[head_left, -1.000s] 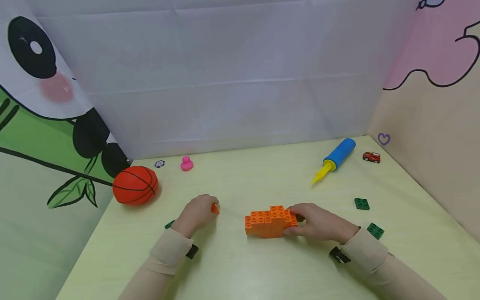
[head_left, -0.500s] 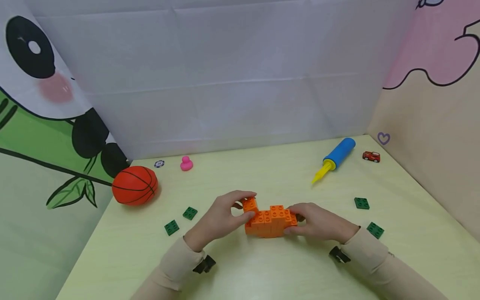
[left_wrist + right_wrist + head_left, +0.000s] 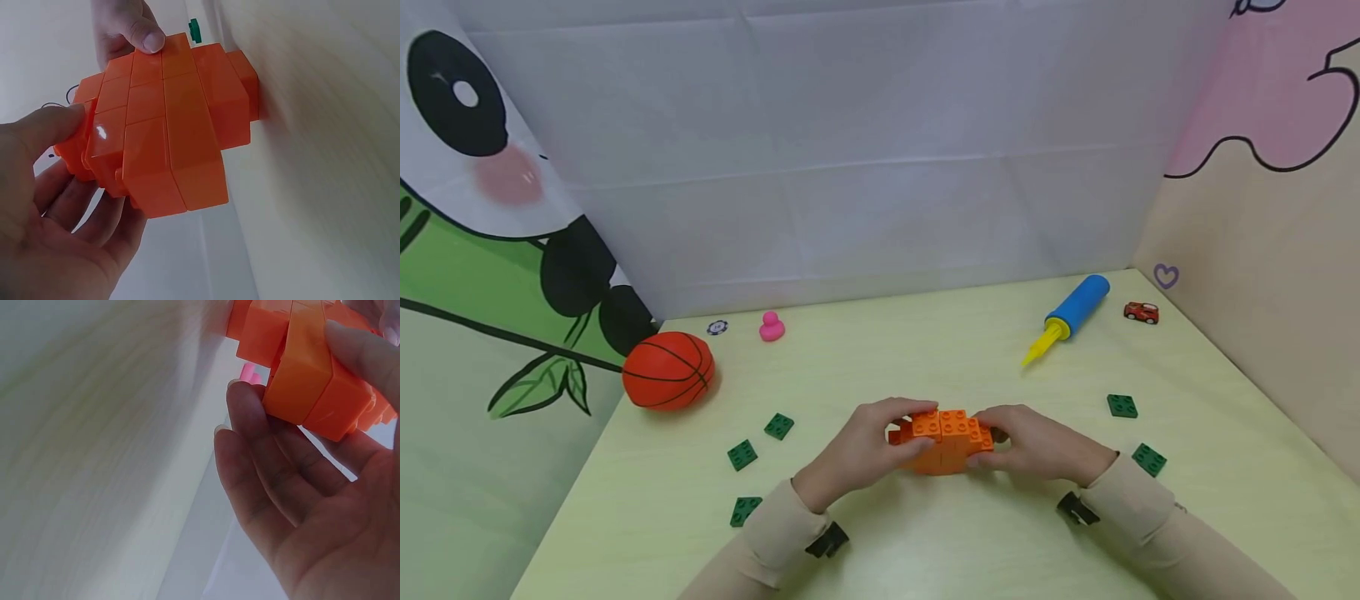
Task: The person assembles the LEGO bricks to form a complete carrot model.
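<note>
So both my hands are on the orange brick build [image 3: 945,440] now, sitting on the worktop [image 3: 925,542] around the middle and a bit toward the near edge. A second ago my left hand [image 3: 863,450] was off toward the left edge pinching a loose orange brick, then it carried it over, and now that brick looks seated on the left end of the stack, so I'd say that piece is on. Left grip is wrapped round the left end, thumb on the near face and fingers behind, which the left wrist view shows pretty clearly. My right hand [image 3: 1037,442] hasn't budged, fingers curled round the right end to steady the whole lump. With the left hand gone from there, a few green plates [image 3: 742,455] are showing near the left edge, plus two more [image 3: 1122,406] toward the right edge. Basketball [image 3: 668,371], pink duck [image 3: 771,327], blue and yellow pump [image 3: 1069,317] and little red car [image 3: 1142,312] sit along the far edge, untouched.
</note>
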`<action>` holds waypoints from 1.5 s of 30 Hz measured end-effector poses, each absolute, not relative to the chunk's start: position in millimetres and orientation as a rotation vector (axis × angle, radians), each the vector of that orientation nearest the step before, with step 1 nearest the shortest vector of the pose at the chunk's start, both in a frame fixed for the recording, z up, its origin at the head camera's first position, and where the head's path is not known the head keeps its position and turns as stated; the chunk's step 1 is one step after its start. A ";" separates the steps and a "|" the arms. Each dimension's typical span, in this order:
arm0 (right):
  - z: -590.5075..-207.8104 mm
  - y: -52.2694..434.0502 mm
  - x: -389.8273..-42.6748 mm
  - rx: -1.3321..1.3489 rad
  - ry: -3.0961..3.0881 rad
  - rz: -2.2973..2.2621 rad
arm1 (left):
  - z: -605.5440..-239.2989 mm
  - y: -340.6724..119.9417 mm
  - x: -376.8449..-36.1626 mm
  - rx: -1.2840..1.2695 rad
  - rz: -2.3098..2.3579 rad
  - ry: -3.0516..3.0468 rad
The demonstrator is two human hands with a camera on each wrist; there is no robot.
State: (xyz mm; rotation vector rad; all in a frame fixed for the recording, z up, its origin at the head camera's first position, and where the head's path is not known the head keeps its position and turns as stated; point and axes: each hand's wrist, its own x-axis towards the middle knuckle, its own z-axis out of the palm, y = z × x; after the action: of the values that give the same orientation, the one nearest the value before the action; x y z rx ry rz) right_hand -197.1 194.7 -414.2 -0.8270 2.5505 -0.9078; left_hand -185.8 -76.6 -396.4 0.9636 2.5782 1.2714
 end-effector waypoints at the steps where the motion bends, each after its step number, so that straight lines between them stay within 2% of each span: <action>1: -414.3 194.7 -197.0 -0.829 2.552 -0.907 | -396.5 -76.8 -186.0 0.946 1.269 2.570; 17: -419.4 194.6 -198.6 -0.858 2.549 -0.936 | -397.6 -78.6 -187.5 1.030 1.175 2.583; 28: -419.0 192.5 -197.7 -0.841 2.550 -0.935 | -401.0 -88.1 -186.4 1.001 1.097 2.633; 34: -419.8 192.6 -197.4 -0.823 2.550 -0.932 | -392.5 -143.8 -188.3 0.822 1.000 2.797; 40: -419.9 192.6 -198.2 -0.813 2.555 -0.933 | -396.5 -232.2 -192.4 0.364 0.900 2.913; 45: -420.6 192.9 -199.4 -0.798 2.554 -0.928 | -406.6 -268.7 -193.0 0.095 0.688 2.872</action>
State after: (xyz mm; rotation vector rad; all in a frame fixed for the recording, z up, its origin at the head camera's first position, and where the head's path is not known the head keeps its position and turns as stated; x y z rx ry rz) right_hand -199.4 192.9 -420.6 -0.7984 2.5541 -0.9276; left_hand -193.0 -268.7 -406.6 0.0951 2.8724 0.6884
